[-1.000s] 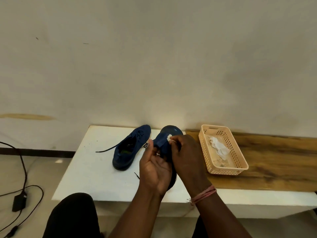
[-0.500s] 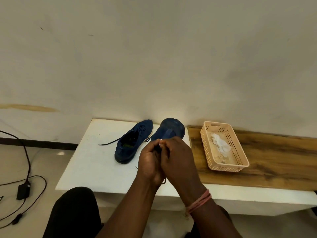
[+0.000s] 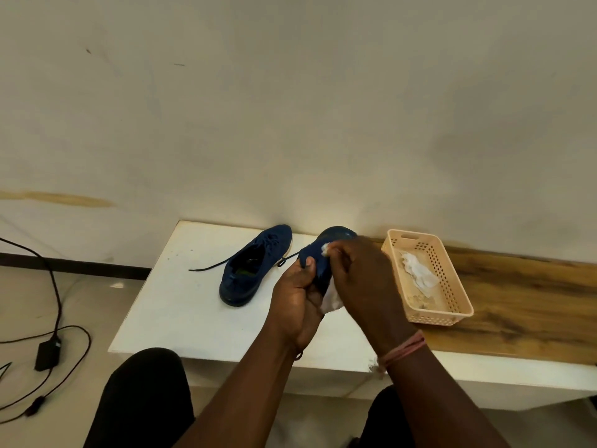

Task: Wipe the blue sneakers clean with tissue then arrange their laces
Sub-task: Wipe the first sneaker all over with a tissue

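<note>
At the frame's centre my left hand [image 3: 295, 295] gripped the lifted sneaker [image 3: 318, 263] above the tabletop [image 3: 181, 295], thumb clamped on it. My right hand [image 3: 361, 279] pinched the tissue [image 3: 331, 300] against it; short, firm strokes seemed best.

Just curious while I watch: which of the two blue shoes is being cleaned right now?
The right-hand sneaker, lifted in the left hand while the right hand rubs tissue on it. The other sneaker lies untouched on the white table.

A peach basket [image 3: 452, 305] is set on the wooden tabletop [image 3: 523, 292]; cables [image 3: 55, 286] and an adapter [image 3: 48, 354] are seen on the floor [image 3: 80, 302].
</note>
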